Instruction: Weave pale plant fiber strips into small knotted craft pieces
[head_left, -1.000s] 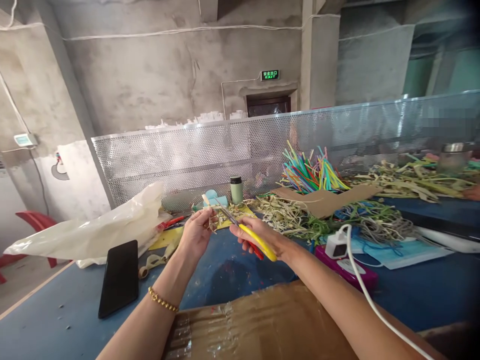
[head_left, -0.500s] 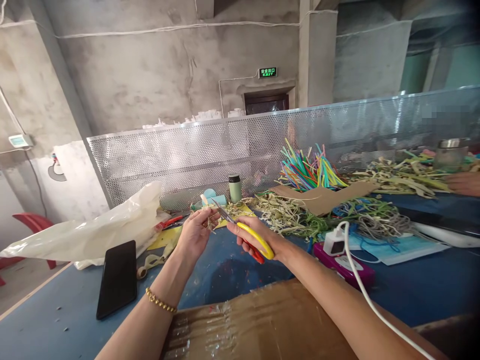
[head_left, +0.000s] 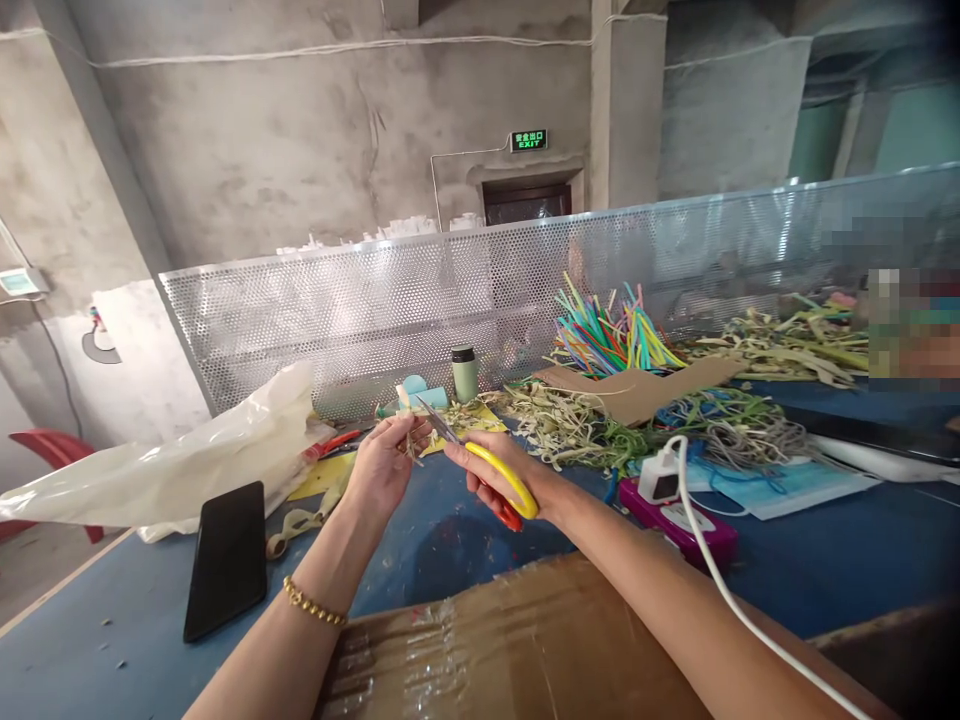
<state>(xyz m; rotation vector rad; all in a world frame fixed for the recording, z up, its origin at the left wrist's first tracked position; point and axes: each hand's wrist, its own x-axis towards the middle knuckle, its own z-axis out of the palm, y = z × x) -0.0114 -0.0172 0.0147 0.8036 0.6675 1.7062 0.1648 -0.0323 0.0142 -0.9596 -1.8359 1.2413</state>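
Note:
In the middle of the view, my left hand [head_left: 384,458] is closed, pinching a small bundle of pale, straw-coloured strips [head_left: 415,440] between thumb and fingers. My right hand [head_left: 486,468] is wrapped round a pair of scissors [head_left: 499,472] with one yellow and one red handle loop. Their metal blades point up and left, right beside the strips; whether they touch them I cannot make out. Behind the hands, more cut-looking pale strips [head_left: 555,425] lie heaped on the blue table [head_left: 420,545]. A gold bead bracelet circles my left wrist.
Near my forearms are a cardboard sheet [head_left: 525,650], a black phone [head_left: 226,560] and a purple power block [head_left: 679,525] with a white cable. Farther back stand a green bottle [head_left: 464,376], colourful stems [head_left: 615,330] and a perforated metal screen [head_left: 360,310]. Plastic sheeting [head_left: 217,450] lies left.
The whole scene sits slightly farther left as the head view shifts. Both hands keep nearly the same pose, with the scissors still beside the strips.

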